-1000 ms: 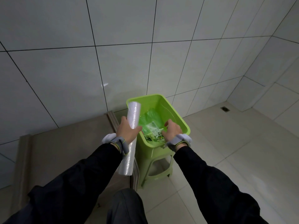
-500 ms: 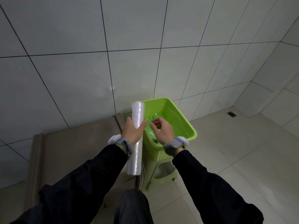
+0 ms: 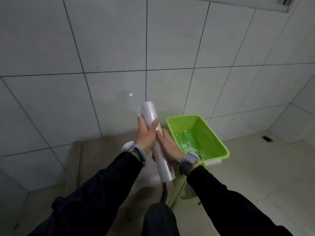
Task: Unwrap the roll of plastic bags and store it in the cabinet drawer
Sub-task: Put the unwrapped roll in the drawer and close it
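Observation:
A long white roll of plastic bags (image 3: 150, 113) stands nearly upright in front of me, its top leaning slightly left. My left hand (image 3: 146, 135) grips the roll around its upper half. My right hand (image 3: 168, 147) lies against the roll's right side lower down, fingers along it. Clear wrapping shows at the roll's bottom end (image 3: 166, 174). No cabinet drawer is in view.
A lime-green plastic bin (image 3: 219, 143) stands on a green stool to the right of my hands, with crumpled clear wrapping (image 3: 187, 145) inside. A grey tiled wall (image 3: 102, 48) is straight ahead. A brown stone ledge (image 3: 95, 160) runs below left. Pale floor tiles (image 3: 264, 167) lie to the right.
My right hand left the bin and came onto the roll. The roll rose and moved in front of me, and my view tilted up and to the left of the bin.

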{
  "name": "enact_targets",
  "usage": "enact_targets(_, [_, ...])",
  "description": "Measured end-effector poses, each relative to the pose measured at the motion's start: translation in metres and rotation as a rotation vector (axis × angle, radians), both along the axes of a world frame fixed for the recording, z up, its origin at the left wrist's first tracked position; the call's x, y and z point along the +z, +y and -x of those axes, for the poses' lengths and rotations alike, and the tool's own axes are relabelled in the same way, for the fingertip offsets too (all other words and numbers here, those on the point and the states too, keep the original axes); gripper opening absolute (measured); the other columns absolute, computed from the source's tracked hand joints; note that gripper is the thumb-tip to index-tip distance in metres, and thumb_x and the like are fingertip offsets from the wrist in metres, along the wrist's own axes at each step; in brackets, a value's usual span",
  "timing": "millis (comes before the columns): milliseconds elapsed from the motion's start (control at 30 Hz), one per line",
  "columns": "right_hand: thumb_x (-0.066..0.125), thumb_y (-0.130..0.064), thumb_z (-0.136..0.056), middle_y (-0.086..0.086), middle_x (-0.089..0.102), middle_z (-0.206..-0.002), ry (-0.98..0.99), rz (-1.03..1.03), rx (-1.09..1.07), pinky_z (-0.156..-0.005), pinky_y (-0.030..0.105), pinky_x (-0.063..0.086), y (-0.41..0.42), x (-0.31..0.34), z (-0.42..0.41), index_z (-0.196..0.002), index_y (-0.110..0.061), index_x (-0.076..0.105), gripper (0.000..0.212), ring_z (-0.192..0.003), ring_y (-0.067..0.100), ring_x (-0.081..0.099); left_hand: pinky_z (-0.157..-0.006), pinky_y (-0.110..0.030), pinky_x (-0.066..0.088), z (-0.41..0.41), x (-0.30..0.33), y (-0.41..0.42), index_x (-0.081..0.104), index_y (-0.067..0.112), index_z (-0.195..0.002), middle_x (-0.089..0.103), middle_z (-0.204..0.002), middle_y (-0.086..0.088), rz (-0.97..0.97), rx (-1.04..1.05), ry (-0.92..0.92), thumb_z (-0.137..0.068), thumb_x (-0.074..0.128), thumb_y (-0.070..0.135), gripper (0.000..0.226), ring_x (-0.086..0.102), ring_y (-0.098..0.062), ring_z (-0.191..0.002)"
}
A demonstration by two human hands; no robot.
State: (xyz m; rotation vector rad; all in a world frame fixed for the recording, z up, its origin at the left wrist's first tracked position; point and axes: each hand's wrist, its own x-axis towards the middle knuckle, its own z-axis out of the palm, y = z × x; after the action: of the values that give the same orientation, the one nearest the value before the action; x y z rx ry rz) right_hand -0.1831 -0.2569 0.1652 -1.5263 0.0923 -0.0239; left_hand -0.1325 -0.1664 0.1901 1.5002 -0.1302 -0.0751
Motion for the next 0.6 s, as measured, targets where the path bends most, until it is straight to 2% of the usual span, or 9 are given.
enact_targets(33, [0.047,-0.052,-0.096,0.013,0.062,-0.087,-0.031,0.096,0.026,-0.058,0.042,0.056,0.006,0.001,-0.001,-0.128,-0.021,0.041,0.045,-0.062,0.027,0.063,-0.089,-0.04,0.053,0.001,0.004,0.009,0.039,0.016,-0.125,0.06,-0.115,-0.01,0.003,0.023,-0.01,-0.094,0.058,0.034,0.041,0.063,-0.023,-0.101])
enact_targets(100, [0.045,-0.066,-0.089,0.006,0.063,-0.113,-0.089,0.354,0.057,-0.082,0.049,0.056,0.011,0.005,-0.002,-0.139,-0.031,0.032,0.062,-0.089,0.023,0.066,-0.09,-0.038,0.051,0.002,0.014,0.022,0.037,0.017,-0.124,0.06,-0.114,-0.008,0.01,0.055,-0.02,-0.095,0.056,0.035,0.039,0.062,-0.023,-0.102])
enact_targets(133, [0.044,-0.071,-0.086,0.002,0.06,-0.124,-0.103,0.442,0.081,-0.09,0.047,0.053,0.013,0.007,-0.003,-0.141,-0.034,0.03,0.068,-0.101,0.021,0.065,-0.09,-0.037,0.051,0.001,0.016,0.03,0.035,0.018,-0.123,0.059,-0.113,-0.006,0.005,0.077,-0.025,-0.095,0.055,0.036,0.039,0.061,-0.022,-0.101])
enact_targets(167, [0.046,-0.071,-0.085,0.002,0.058,-0.128,-0.102,0.465,0.104,-0.091,0.045,0.052,0.019,0.012,-0.001,-0.142,-0.033,0.029,0.07,-0.104,0.02,0.064,-0.091,-0.037,0.05,0.002,0.019,0.04,0.034,0.02,-0.122,0.058,-0.111,-0.003,0.008,0.097,-0.035,-0.095,0.055,0.037,0.038,0.06,-0.021,-0.101])
enact_targets(267, [0.062,-0.047,-0.089,0.016,0.062,-0.11,0.001,0.162,0.136,-0.062,0.04,0.056,0.033,0.021,0.005,-0.139,-0.024,0.033,0.062,-0.072,0.029,0.066,-0.09,-0.039,0.05,0.007,0.022,0.059,0.033,0.023,-0.122,0.057,-0.11,-0.001,0.029,0.123,-0.069,-0.096,0.05,0.039,0.035,0.059,-0.021,-0.101])
enact_targets(367, [0.062,-0.035,-0.093,0.02,0.062,-0.09,0.074,-0.035,0.249,-0.055,0.037,0.053,0.053,0.035,0.012,-0.126,-0.013,0.042,0.045,-0.059,0.032,0.061,-0.067,-0.04,0.056,0.016,0.021,0.079,0.035,0.022,-0.124,0.057,-0.102,-0.003,0.032,0.162,-0.077,-0.098,0.044,0.04,0.034,0.062,-0.02,-0.085])
enact_targets(433, [0.062,-0.035,-0.092,0.019,0.063,-0.088,0.053,0.043,0.267,-0.054,0.036,0.053,0.062,0.037,0.01,-0.122,-0.011,0.045,0.042,-0.058,0.03,0.061,-0.059,-0.03,0.053,0.019,0.019,0.088,0.036,0.019,-0.126,0.056,-0.094,0.002,0.016,0.205,-0.108,-0.1,0.042,0.038,0.033,0.06,-0.017,-0.078])
enact_targets(533, [0.065,-0.035,-0.09,0.014,0.062,-0.09,-0.012,0.318,0.236,-0.055,0.037,0.055,0.074,0.034,0.006,-0.114,-0.011,0.048,0.038,-0.064,0.023,0.064,-0.067,-0.014,0.047,0.019,0.01,0.106,0.04,0.012,-0.129,0.056,-0.092,0.007,-0.048,0.273,-0.144,-0.101,0.042,0.029,0.032,0.058,-0.008,-0.08])
enact_targets(600, [0.068,-0.043,-0.086,0.011,0.063,-0.093,-0.079,0.558,0.229,-0.062,0.043,0.058,0.079,0.027,0.001,-0.11,-0.017,0.048,0.041,-0.071,0.025,0.066,-0.077,-0.026,0.05,0.019,-0.002,0.118,0.041,0.012,-0.131,0.057,-0.096,0.001,-0.089,0.285,-0.132,-0.101,0.043,0.026,0.033,0.059,-0.013,-0.083])
